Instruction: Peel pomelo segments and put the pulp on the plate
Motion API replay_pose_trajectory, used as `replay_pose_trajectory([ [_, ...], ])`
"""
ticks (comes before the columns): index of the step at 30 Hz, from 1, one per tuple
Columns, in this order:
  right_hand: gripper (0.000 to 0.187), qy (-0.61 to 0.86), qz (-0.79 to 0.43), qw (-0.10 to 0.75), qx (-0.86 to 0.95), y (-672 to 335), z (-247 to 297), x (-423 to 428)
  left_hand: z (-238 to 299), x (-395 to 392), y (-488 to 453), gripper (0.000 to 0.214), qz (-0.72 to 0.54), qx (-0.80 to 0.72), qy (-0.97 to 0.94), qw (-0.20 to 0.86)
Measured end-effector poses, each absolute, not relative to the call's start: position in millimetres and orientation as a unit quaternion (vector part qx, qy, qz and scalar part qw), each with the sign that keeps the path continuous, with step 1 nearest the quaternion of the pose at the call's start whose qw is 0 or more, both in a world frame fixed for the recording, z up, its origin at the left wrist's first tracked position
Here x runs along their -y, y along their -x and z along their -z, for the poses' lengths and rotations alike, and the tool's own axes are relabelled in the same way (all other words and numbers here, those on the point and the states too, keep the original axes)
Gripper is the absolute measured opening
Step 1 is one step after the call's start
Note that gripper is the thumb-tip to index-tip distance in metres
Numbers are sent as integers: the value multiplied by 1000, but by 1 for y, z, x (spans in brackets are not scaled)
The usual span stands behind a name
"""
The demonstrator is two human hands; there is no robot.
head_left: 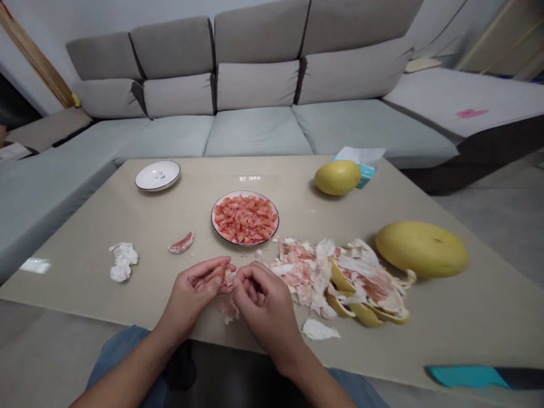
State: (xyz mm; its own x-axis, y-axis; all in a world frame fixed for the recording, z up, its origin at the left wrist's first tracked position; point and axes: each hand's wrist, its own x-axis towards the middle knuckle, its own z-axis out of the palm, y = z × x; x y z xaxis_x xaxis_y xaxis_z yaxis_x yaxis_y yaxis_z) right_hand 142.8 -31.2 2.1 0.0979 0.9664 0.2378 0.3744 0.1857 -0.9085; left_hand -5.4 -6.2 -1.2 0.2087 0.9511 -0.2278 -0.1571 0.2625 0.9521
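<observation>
My left hand (193, 289) and my right hand (263, 300) meet above the table's front edge, both pinching a pink pomelo segment (225, 277) whose torn membrane hangs below. Just right of them lies a heap of pale pith and yellow pomelo rind (335, 277). A white plate with a dark rim (221, 221) holds a mound of pink pomelo flesh, beyond my hands. A peeled pomelo segment (181, 242) lies on the tabletop to the left. Two whole yellow pomelos (422, 249) (338, 177) rest at the right.
A crumpled white tissue (123, 262) lies left of my hands, and a scrap of white pith (319, 330) lies near the front. A small white plate (157, 175) and a tissue box (361, 167) stand at the back. A knife with a teal handle (467, 376) sits front right. A grey sofa (255, 130) surrounds the table.
</observation>
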Motion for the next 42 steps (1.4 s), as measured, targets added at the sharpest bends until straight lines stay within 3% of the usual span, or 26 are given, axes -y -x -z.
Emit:
replay_pose_trajectory([
  [11, 12, 586, -319, 490, 562, -153, -7, 28, -7, 5, 9, 34, -438, -421, -379, 698],
  [16, 4, 552, -397, 487, 548, -152, -7, 28, -4, 4, 10, 35, -428, -428, -400, 688],
  [20, 47, 541, -476, 469, 510, -146, -4, 29, 2, 2, 10, 35, -423, -441, -424, 668],
  [22, 58, 540, -488, 472, 498, -144, -2, 29, 3, 1, 10, 35, -421, -446, -440, 656],
  [24, 52, 541, -465, 484, 508, -145, -1, 28, 4, 0, 10, 37, -425, -446, -448, 648],
  [27, 19, 542, -418, 489, 542, -149, -1, 27, 4, 0, 9, 38, -426, -440, -439, 657],
  [29, 8, 543, -407, 493, 545, -150, -3, 27, 4, 1, 8, 35, -425, -436, -428, 668],
  [42, 11, 552, -343, 497, 575, -155, -6, 28, -3, 1, 8, 23, -391, -419, -341, 745],
])
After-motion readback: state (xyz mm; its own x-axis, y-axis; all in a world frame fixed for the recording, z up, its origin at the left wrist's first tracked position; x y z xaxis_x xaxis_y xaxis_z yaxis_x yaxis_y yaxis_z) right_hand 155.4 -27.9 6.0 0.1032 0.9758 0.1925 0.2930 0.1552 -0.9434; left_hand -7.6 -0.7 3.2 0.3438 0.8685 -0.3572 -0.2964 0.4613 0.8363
